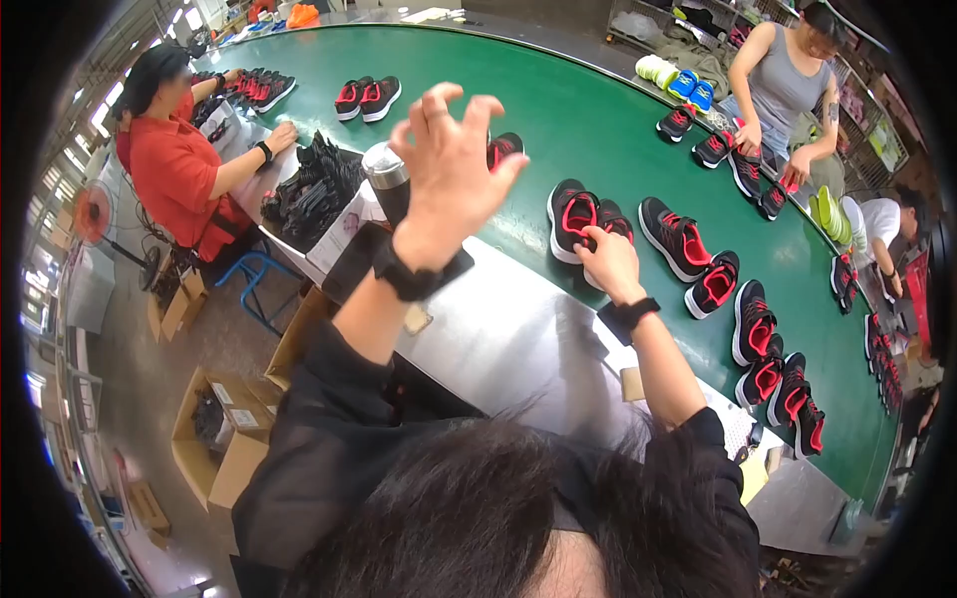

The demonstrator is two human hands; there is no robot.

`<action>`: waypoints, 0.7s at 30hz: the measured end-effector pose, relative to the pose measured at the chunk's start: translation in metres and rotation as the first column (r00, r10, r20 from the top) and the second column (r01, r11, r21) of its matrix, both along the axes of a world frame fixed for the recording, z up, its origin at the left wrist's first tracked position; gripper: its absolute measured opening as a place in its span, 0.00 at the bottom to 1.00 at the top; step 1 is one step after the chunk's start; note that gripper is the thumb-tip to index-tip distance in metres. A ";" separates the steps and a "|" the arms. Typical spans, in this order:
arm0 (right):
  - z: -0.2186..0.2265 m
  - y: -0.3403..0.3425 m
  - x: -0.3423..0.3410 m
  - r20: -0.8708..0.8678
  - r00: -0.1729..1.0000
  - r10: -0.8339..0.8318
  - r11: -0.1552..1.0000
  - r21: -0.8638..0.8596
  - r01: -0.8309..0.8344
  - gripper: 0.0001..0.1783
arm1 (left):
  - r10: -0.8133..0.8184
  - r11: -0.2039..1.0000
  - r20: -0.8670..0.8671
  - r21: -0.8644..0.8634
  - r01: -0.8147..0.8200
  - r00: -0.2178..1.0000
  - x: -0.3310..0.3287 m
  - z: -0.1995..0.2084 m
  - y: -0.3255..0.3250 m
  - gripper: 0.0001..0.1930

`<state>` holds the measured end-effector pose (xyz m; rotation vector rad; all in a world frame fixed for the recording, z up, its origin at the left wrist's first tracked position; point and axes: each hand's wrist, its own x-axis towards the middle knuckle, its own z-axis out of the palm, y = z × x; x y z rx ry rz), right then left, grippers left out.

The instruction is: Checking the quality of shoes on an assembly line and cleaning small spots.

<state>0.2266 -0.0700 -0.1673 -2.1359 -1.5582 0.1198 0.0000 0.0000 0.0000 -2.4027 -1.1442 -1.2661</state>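
My left hand (454, 164) is raised above the green conveyor belt (508, 75), fingers spread and nothing in them. Behind it a black sneaker with red laces (505, 149) is partly hidden. My right hand (610, 267) has its fingers closed at the heel opening of a black and red sneaker (564, 214). Beside that one lies its neighbour, another sneaker (615, 221), which my hand partly covers. Further right along the belt's near side are several more such sneakers, among them one pair's front shoe (673, 237).
A metal work ledge (498, 319) runs along the belt's near side. Left of my left hand stand a silver-lidded tumbler (385, 164) and a box of black parts (314, 189). A person in red (184, 149) works at the left; another in grey (788, 80) handles sneakers across the belt.
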 end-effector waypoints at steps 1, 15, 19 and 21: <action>0.013 -0.016 -0.003 0.006 1.000 0.031 0.999 -0.021 -0.031 0.19 | -0.055 0.995 0.057 -0.085 0.060 0.997 0.001 -0.013 -0.010 0.27; 0.043 -0.195 -0.027 -0.361 0.933 -0.020 0.992 -0.126 -0.027 0.35 | 0.025 0.373 0.357 -0.870 0.323 0.934 -0.006 -0.224 -0.152 0.49; -0.003 -0.196 -0.020 -0.491 0.866 -0.091 0.982 -0.189 -0.004 0.37 | 0.085 -0.118 0.479 -0.866 0.486 0.874 -0.001 -0.189 -0.141 0.38; -0.019 -0.201 -0.005 -0.463 0.884 -0.065 0.987 -0.159 -0.010 0.35 | 0.255 -0.203 0.607 -0.728 0.655 0.753 -0.006 -0.188 -0.140 0.35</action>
